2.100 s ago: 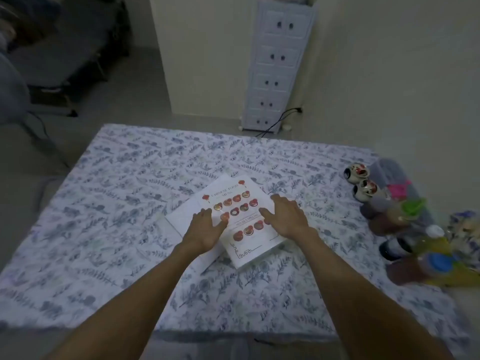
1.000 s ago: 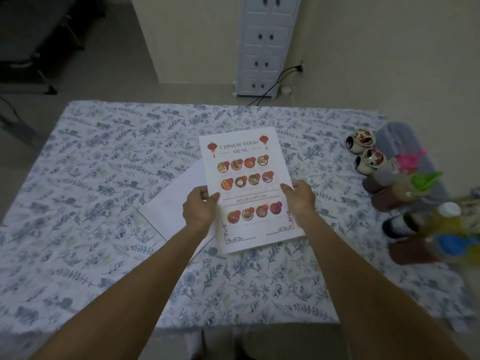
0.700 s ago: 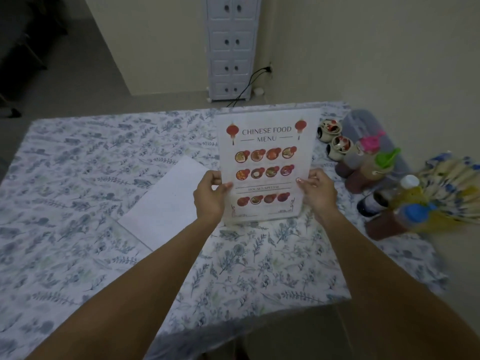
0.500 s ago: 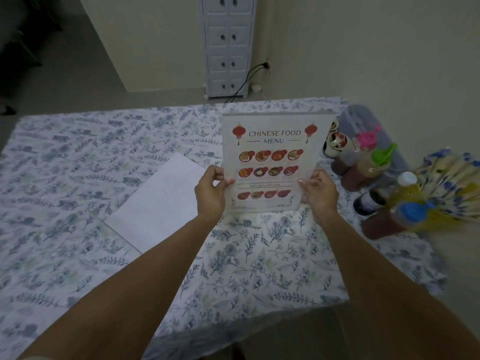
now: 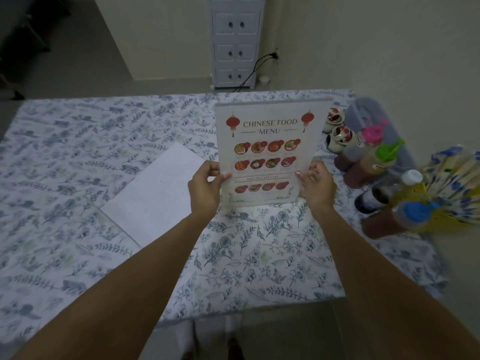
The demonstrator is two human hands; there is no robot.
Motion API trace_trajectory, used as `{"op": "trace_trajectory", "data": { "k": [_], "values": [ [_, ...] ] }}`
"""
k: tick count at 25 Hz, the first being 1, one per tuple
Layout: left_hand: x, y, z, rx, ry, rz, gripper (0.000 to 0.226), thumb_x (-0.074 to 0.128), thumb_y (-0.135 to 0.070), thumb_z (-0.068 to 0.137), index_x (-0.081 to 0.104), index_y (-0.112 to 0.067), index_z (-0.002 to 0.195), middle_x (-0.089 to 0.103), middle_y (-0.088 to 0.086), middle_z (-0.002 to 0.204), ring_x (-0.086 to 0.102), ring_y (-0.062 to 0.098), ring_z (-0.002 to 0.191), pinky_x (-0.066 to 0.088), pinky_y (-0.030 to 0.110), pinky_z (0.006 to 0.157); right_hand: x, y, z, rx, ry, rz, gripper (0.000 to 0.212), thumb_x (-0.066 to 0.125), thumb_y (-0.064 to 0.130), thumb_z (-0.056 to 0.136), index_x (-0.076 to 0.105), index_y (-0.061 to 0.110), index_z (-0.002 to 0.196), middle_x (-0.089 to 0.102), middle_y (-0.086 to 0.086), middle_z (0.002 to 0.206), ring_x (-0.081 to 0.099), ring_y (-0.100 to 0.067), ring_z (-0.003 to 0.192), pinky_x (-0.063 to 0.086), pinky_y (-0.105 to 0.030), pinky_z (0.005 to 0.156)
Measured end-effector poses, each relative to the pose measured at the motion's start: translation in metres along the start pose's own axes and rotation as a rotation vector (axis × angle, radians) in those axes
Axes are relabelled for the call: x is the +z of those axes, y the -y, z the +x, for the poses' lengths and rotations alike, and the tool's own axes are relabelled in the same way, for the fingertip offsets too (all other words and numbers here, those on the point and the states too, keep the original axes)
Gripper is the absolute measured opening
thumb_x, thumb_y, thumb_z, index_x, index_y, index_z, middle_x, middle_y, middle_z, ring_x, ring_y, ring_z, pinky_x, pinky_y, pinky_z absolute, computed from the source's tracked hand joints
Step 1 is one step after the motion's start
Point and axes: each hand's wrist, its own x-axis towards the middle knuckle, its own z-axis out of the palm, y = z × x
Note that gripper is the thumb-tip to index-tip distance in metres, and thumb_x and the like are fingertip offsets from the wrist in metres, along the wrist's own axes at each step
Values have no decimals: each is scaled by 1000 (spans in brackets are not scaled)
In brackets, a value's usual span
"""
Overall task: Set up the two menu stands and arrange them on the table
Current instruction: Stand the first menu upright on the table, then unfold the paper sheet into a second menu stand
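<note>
A clear menu stand (image 5: 267, 141) with a "Chinese Food Menu" sheet stands upright on the table, facing me, its bottom edge on the floral cloth. My left hand (image 5: 206, 189) pinches its lower left edge. My right hand (image 5: 315, 187) grips its lower right edge. The second menu stand (image 5: 153, 196) lies flat on the cloth to the left, its blank white side up, untouched.
The floral tablecloth (image 5: 78, 157) covers the table, whose front edge is near me. Sauce bottles (image 5: 368, 162), two small ceramic jars (image 5: 337, 131) and a patterned fan-like bundle (image 5: 457, 188) crowd the right side. A white drawer cabinet (image 5: 235, 40) stands against the far wall.
I lifted the top menu stand off the flat one, tilted it upright and moved it right. Its base now rests on the cloth. The second stand stayed flat.
</note>
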Motion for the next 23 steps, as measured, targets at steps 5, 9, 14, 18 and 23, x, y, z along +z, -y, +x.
{"op": "trace_trajectory", "data": {
  "k": [5, 9, 14, 18, 23],
  "values": [
    [0, 5, -2, -12, 43, 101, 16, 66, -22, 90, 62, -10, 98, 67, -4, 88, 64, 4, 74, 54, 16, 69, 8, -6, -6, 29, -62, -28, 18, 71, 11, 85, 56, 17, 92, 70, -6, 95, 65, -21, 93, 56, -36, 84],
    [-19, 8, -10, -6, 86, 211, 25, 63, -18, 93, 62, -8, 115, 69, -1, 114, 63, 8, 103, 46, 12, 84, 18, -9, -34, 44, -224, -107, 36, 69, 10, 87, 50, 4, 117, 63, -17, 118, 62, -27, 106, 51, -31, 84],
    [-85, 17, -15, 13, 37, 354, 29, 57, -19, 97, 61, -5, 122, 66, 6, 128, 60, 17, 121, 40, 19, 97, 61, -6, -96, -62, -178, -201, 27, 62, 16, 92, 53, 2, 113, 64, -17, 110, 62, -30, 100, 55, -42, 83],
    [-152, 33, 1, -27, 7, 479, 35, 54, -20, 98, 59, -4, 129, 62, 8, 134, 55, 21, 127, 38, 25, 104, 124, 7, -144, -117, -33, -187, 23, 60, 17, 93, 54, 7, 113, 63, -11, 109, 62, -27, 98, 55, -41, 83],
    [-211, 57, 49, -87, 87, 655, 43, 54, -21, 98, 52, -2, 136, 56, 16, 139, 51, 30, 130, 38, 34, 107, 209, 15, -182, 36, 140, -197, 37, 64, 16, 91, 49, 3, 122, 58, -15, 123, 59, -28, 108, 50, -32, 87]
  ]
}}
